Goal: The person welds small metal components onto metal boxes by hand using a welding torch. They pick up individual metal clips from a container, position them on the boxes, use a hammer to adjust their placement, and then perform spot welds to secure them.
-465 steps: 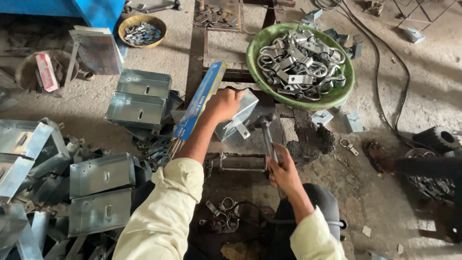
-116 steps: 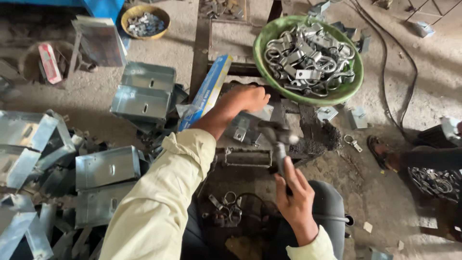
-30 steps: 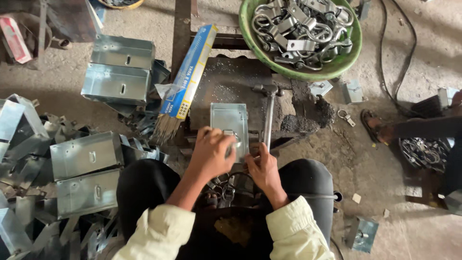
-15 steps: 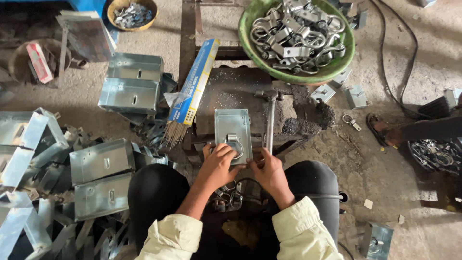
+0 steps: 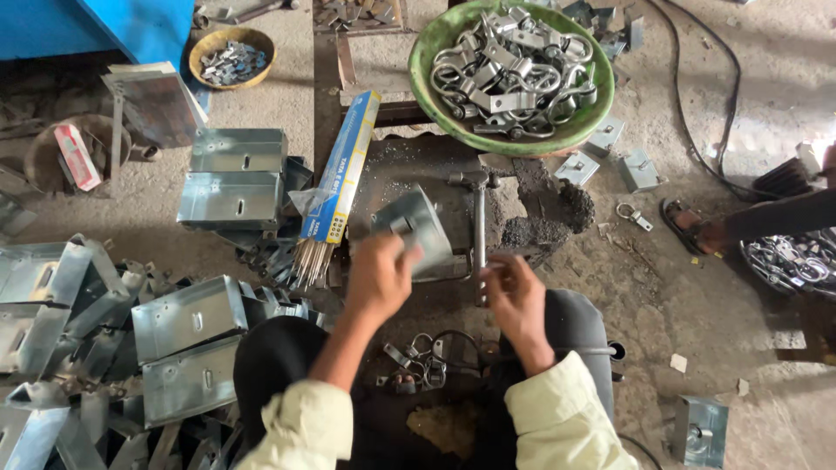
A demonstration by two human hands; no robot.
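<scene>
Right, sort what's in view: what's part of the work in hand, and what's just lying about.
In hand:
- left hand lifting a small galvanised metal box
- right hand beside the hammer, on the dark work block

Lying about:
- green basin of metal clamps
- blue carton of welding rods
- finished boxes
- yellow bowl
- black cable

Ahead of our left hand (image 5: 380, 277) and right hand (image 5: 515, 300) the dark work block (image 5: 418, 178) is crowded: a hammer (image 5: 478, 228) lies along it between the hands, and a green basin of clamps (image 5: 512, 74) closes off the far edge. To our left a blue rod box (image 5: 341, 170) and stacked metal boxes (image 5: 231, 174) bar the way. We find bare floor (image 5: 670, 287) only to the right, past scattered small brackets (image 5: 638, 168).
</scene>
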